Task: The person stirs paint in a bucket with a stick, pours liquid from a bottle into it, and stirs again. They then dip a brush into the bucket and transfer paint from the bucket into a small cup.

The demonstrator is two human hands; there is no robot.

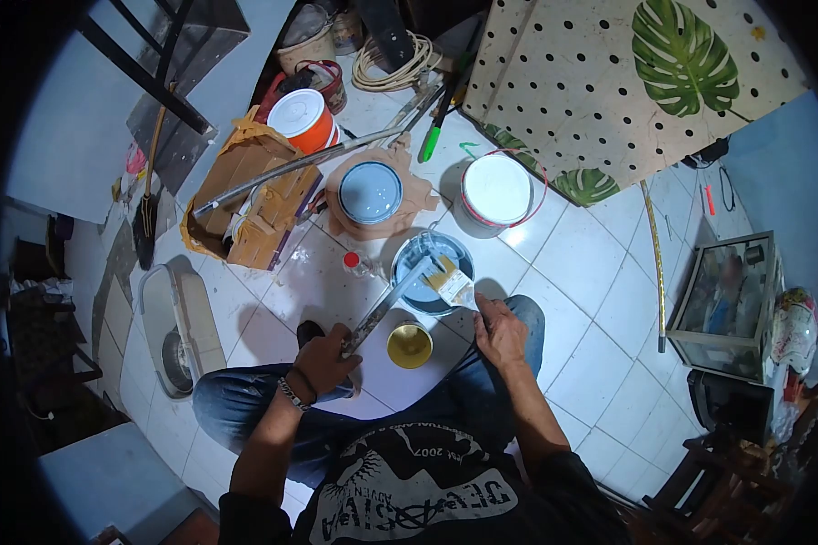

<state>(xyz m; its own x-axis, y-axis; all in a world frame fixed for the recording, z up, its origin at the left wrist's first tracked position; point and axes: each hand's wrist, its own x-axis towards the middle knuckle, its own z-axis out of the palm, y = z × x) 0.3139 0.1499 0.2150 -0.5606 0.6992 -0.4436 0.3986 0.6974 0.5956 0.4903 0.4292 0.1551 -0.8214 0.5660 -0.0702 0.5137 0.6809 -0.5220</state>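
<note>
Black "2007" shirt [418, 490], brush [451, 282] over bucket [467, 255]

On the floor [573, 363], a bucket [469, 256] stands with brush [452, 283] and stick [386, 307] at its mouth; small can [410, 345] before it, lidded pail [498, 189] behind right, box [277, 216] behind left under a pole [300, 163], display case [727, 291] toward the right edge.

right of the right hand [500, 336], open floor tiles [600, 309] leave a wide path up to the yellow pole [654, 263]. straight ahead of it, the white bucket [498, 193] blocks. between the hands, the gold tin [410, 346] and paint bucket [429, 309] crowd the gap; ahead of the left hand [325, 363], the red-capped bottle [358, 264] obstructs.
</note>
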